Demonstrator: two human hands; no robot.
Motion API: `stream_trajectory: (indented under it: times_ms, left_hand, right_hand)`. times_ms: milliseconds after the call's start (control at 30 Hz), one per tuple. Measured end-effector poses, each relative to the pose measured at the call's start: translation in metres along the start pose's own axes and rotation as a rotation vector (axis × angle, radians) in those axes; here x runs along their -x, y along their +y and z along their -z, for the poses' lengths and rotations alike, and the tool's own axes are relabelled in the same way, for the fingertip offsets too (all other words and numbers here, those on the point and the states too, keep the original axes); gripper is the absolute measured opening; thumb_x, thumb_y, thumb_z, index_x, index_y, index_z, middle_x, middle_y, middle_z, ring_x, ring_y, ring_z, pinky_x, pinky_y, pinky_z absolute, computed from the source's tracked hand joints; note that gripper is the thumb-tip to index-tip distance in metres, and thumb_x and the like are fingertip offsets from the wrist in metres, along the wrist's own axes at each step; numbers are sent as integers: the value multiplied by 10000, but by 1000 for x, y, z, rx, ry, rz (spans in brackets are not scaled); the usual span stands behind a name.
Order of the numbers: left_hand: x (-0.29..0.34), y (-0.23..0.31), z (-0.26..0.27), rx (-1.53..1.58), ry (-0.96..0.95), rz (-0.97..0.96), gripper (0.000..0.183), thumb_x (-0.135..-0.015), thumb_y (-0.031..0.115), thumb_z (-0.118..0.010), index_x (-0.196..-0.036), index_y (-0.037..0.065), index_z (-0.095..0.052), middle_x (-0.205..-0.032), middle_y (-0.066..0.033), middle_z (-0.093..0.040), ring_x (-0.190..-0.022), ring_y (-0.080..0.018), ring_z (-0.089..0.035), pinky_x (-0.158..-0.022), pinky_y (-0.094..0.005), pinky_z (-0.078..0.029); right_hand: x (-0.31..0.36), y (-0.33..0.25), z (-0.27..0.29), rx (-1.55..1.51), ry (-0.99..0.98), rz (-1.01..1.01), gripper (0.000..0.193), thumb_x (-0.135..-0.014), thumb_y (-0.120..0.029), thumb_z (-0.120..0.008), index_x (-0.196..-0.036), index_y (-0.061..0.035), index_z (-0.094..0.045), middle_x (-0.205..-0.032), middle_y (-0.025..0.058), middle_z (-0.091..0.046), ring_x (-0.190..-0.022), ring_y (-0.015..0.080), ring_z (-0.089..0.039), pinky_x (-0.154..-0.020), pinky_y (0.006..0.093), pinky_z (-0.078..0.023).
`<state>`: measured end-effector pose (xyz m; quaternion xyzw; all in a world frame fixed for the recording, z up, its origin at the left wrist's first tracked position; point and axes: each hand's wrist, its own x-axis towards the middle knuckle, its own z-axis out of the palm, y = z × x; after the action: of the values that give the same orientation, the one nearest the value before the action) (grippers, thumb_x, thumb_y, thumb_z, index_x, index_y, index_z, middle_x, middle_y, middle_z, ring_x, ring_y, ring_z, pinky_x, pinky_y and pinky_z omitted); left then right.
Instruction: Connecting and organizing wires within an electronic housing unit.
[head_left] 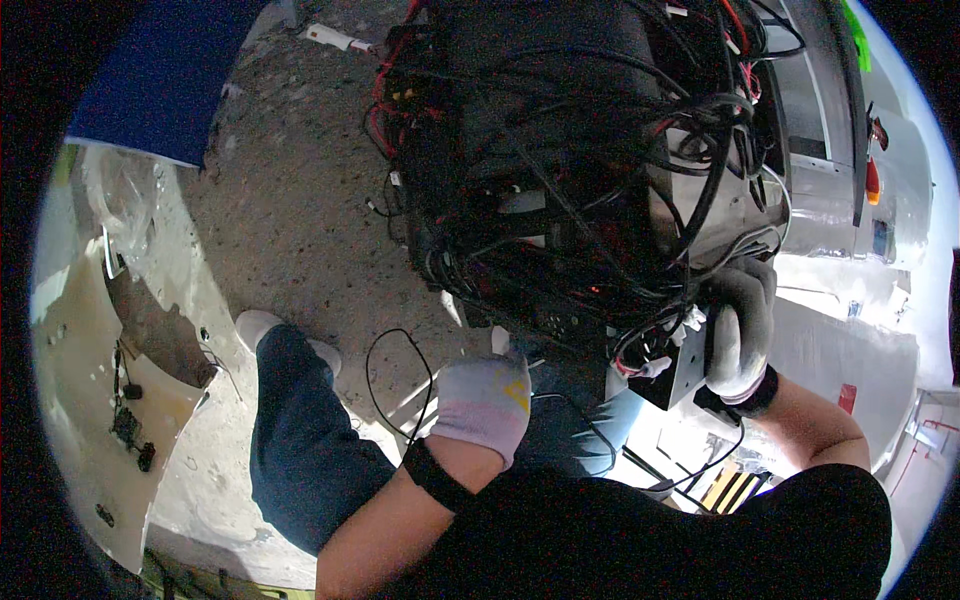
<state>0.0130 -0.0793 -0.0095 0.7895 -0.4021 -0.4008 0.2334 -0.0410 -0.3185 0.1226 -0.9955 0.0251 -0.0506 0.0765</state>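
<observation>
A bulky black unit fills the upper middle, draped in a tangle of black cables. My right hand, in a grey-and-white work glove, is curled round the side of a black metal plate at the unit's lower right corner. White connectors on thin wires lie beside that plate, close to the thumb. My left hand, in a white glove, is at the unit's lower edge, with its fingers hidden. A thin black cable loops out beside the left wrist.
Grey rough floor spreads to the left, with a blue panel above it. A pale cut panel with small black parts is at the far left. Silver-grey bodywork stands close on the right. My legs are below the unit.
</observation>
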Motion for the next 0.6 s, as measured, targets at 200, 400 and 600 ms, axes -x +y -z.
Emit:
stream_trajectory:
  times_ms: [200,400,600]
  left_hand:
    - [0,1,-2,42,72,-74,203,-835,238,-480,-822,107,-635,-677,-120,-627,-660,-310,-634,-553,-441,-486]
    - [-3,4,5,-55,-43,-54,199,-818,232,-495,-791,95,-638,-708,-124,-633,-675,-303,-631,-574,-427,-487]
    - [-7,2,-2,-52,-24,-41,170,-765,179,-518,-804,83,-652,-775,-138,-655,-732,-308,-643,-624,-412,-502]
  right_hand:
    - [7,6,-4,-146,86,-26,239,-837,-193,-445,-940,13,-509,-932,189,-490,-868,311,-478,-813,410,-367]
    - [20,17,-13,-328,323,-82,239,-797,-124,-446,-994,11,-462,-951,185,-466,-850,275,-461,-811,389,-372]
    - [18,15,-7,-306,268,-52,260,-779,-106,-459,-1014,4,-476,-968,194,-474,-842,290,-467,-811,399,-375]
